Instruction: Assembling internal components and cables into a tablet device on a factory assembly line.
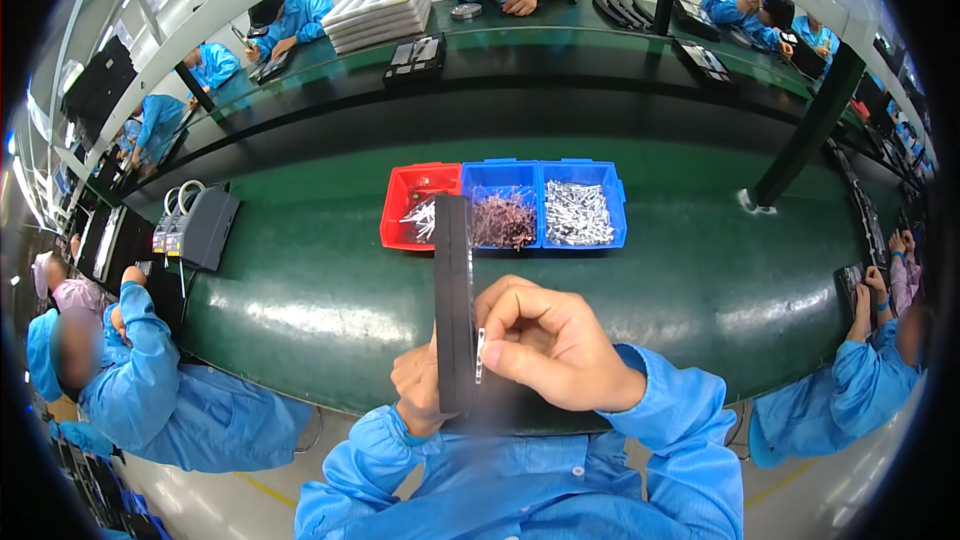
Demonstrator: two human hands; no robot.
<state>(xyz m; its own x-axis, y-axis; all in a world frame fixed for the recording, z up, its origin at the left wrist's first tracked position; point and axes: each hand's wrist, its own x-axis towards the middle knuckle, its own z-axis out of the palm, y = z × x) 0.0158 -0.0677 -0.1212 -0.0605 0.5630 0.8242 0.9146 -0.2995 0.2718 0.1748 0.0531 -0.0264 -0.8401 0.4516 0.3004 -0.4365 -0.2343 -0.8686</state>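
My left hand (413,385) is closed on a long black flat-sided device (455,310), held upright and seen nearly edge-on. The device hides most of that hand's fingers. Pinched between the thumb and fingers of my right hand (555,345) is a small narrow white strip with dark spots (480,355). It stands upright along the right side of the device; whether it touches cannot be told. Beyond my hands sit a red bin (388,215) with a few white strips, a blue bin (500,168) of pinkish-brown small parts, and another blue bin (620,212) full of white-and-silver pieces.
The bins stand on a green bench (320,340). A grey power unit (205,230) stands at the left, a dark post (805,130) at the right. Behind runs a black conveyor belt (400,120) with a dark device (415,58). Co-workers in blue sit around, one close at left (170,380).
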